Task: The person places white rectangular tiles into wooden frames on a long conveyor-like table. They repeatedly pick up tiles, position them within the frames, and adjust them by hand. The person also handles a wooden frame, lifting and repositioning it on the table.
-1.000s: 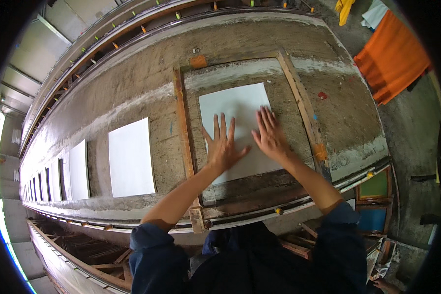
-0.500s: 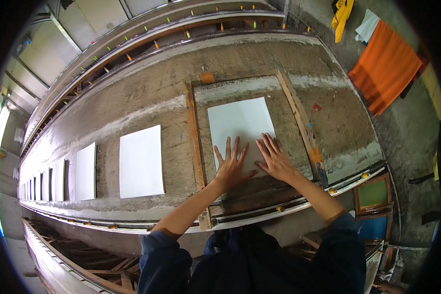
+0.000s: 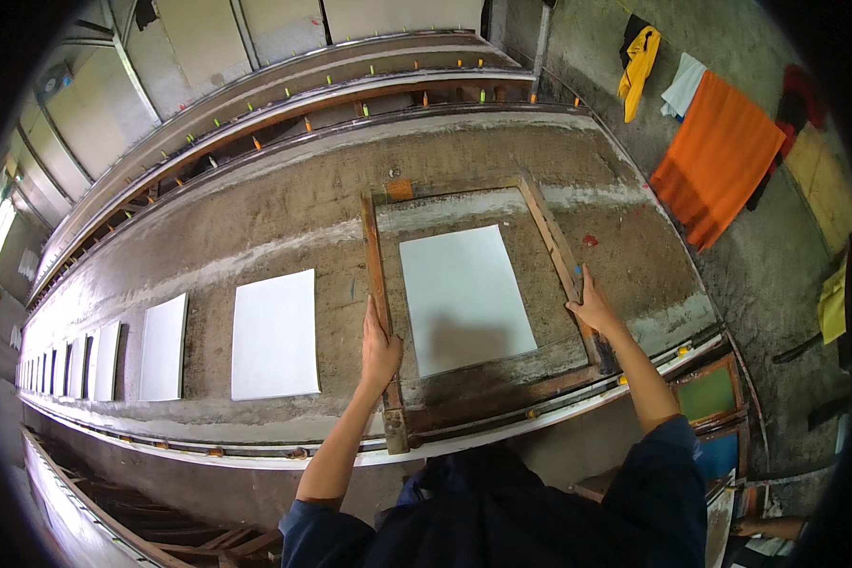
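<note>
A rectangular wooden frame (image 3: 551,244) lies on the long table, its bars surrounding a white sheet (image 3: 464,298) without covering it. My left hand (image 3: 381,352) is closed on the frame's left bar, fingers pointing away from me along it and thumb toward the inside. On the opposite bar, my right hand (image 3: 596,310) grips the wood, with fingers partly hidden around it. Brown tape (image 3: 399,189) covers the far left corner of the frame. A soft shadow falls over the near half of the sheet.
More white sheets (image 3: 276,333) run in a row leftward along the stained table (image 3: 284,208). A pale rail (image 3: 256,458) with small stops edges the near side. Another table with coloured pegs (image 3: 365,111) stands beyond. At right hang an orange cloth (image 3: 719,156) and a yellow garment (image 3: 640,71).
Both hands have left the white sheet, where they lay spread flat, and moved apart to the frame's side bars. My view has shifted slightly; the frame and sheet keep their places.
</note>
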Demonstrator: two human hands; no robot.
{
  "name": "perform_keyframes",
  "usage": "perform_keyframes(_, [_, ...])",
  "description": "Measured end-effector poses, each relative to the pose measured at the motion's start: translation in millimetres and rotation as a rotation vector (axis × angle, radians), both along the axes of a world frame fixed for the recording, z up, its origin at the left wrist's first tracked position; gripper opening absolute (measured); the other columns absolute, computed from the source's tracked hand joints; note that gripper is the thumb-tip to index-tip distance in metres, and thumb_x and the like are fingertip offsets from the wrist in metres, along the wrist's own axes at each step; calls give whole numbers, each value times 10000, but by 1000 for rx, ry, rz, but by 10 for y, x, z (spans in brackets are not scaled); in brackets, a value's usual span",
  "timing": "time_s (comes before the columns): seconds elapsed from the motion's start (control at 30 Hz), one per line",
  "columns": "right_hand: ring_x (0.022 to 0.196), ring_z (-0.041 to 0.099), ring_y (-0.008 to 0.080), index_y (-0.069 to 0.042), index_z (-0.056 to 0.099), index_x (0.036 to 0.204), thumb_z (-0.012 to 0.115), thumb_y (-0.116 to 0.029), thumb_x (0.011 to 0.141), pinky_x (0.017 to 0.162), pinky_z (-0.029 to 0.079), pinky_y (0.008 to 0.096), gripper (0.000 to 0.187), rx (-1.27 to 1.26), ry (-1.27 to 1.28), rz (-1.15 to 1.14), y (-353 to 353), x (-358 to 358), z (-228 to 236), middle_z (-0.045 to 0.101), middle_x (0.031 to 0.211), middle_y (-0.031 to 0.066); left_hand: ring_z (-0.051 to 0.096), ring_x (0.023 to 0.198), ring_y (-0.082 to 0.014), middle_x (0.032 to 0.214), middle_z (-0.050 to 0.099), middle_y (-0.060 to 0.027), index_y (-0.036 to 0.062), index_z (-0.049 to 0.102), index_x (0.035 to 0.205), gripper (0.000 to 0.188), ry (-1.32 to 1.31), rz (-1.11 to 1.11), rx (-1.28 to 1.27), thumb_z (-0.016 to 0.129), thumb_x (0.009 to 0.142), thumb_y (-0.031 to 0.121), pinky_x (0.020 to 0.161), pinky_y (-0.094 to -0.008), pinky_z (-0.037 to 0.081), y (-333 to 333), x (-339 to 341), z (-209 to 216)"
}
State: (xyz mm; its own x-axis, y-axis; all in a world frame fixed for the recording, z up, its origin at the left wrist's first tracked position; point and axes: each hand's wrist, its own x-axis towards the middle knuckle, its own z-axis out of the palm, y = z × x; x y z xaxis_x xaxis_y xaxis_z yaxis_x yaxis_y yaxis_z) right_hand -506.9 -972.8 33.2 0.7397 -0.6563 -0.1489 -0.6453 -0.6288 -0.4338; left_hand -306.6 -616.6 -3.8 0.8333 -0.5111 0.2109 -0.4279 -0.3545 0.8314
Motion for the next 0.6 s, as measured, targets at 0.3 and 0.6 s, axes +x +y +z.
perform_keyframes(0.3, [1309, 295, 409, 37, 241, 1398, 731, -195, 752, 1067, 310, 463, 843, 159, -53, 79, -442, 25, 219, 280, 1412, 283, 354, 1301, -360, 1377, 373, -237, 24, 219, 1399, 779, -138, -40, -80, 488, 689, -149, 1061, -402, 325, -304, -26, 745])
perform_keyframes(0.6, [1365, 189, 395, -42, 252, 1430, 725, -226, 756, 1101, 224, 474, 844, 124, -61, -22, -2188, -797, 122, 158, 1472, 276, 361, 1310, -318, 1379, 394, -221, 68, 231, 1400, 794, -7, -72, -73, 483, 679, -146, 1063, -361, 307, -2017, -868, 901])
